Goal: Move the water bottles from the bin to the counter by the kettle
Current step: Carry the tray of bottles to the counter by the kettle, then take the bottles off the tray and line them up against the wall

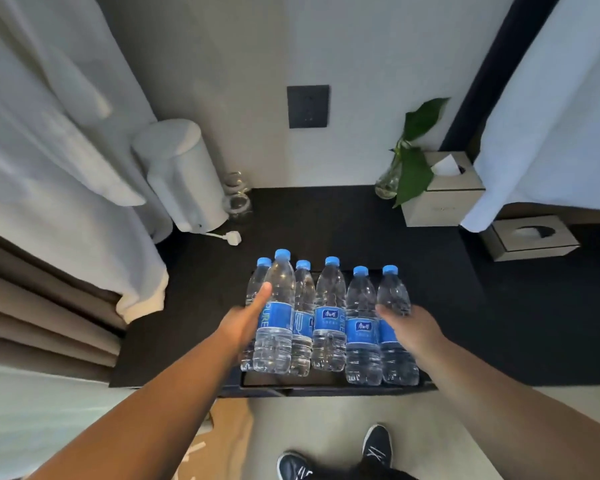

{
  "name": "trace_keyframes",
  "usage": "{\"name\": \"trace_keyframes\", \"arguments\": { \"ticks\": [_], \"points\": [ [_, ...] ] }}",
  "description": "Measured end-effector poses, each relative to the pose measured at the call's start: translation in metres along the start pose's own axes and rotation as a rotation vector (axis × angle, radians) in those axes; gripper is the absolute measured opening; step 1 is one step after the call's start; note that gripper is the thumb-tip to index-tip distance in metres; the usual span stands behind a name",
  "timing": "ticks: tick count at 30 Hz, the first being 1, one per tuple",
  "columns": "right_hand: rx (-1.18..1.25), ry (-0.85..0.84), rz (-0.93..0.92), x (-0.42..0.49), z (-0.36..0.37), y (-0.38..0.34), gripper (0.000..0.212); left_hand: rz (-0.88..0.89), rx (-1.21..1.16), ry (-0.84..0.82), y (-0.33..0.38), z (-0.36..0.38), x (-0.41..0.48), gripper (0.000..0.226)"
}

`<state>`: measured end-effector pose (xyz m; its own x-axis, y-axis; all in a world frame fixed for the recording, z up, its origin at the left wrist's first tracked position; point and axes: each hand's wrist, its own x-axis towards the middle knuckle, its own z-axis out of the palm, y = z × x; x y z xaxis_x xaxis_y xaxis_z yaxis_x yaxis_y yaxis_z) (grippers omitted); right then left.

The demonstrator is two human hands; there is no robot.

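Soft dim light, wide-angle edge distortion

water bottles (pixel 329 317): six, clear, blue caps | upright in row | black bin (pixel 326 388)

My head camera looks steeply down and forward, close over the counter (pixel 430 289) (wide-angle, my shoes (pixel 376 445) showing below).

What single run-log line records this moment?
left hand: gripping bottle | right hand: on rightmost bottle | bin: six bottles
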<state>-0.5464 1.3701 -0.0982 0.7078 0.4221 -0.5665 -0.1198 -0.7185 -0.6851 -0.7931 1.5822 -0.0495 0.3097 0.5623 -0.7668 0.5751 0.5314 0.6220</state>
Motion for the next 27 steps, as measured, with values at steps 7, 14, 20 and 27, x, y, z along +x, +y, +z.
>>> {"name": "trace_keyframes", "arguments": {
  "ticks": [7, 14, 20, 27],
  "points": [
    [-0.004, -0.026, -0.010, 0.002, -0.005, -0.007, 0.030, 0.006, 0.031, 0.027, 0.003, 0.002, -0.001, 0.088],
    [-0.017, -0.037, 0.042, 0.003, -0.001, -0.006, 0.033, 0.001, 0.148, 0.053, 0.003, 0.004, -0.005, 0.087],
    [-0.005, -0.029, 0.074, 0.006, 0.001, -0.005, 0.039, 0.045, 0.271, 0.115, -0.003, 0.000, -0.004, 0.104],
    [-0.108, 0.023, 0.131, 0.008, 0.002, -0.008, 0.045, 0.051, 0.342, 0.133, -0.006, -0.004, 0.004, 0.100]
  ]
}}
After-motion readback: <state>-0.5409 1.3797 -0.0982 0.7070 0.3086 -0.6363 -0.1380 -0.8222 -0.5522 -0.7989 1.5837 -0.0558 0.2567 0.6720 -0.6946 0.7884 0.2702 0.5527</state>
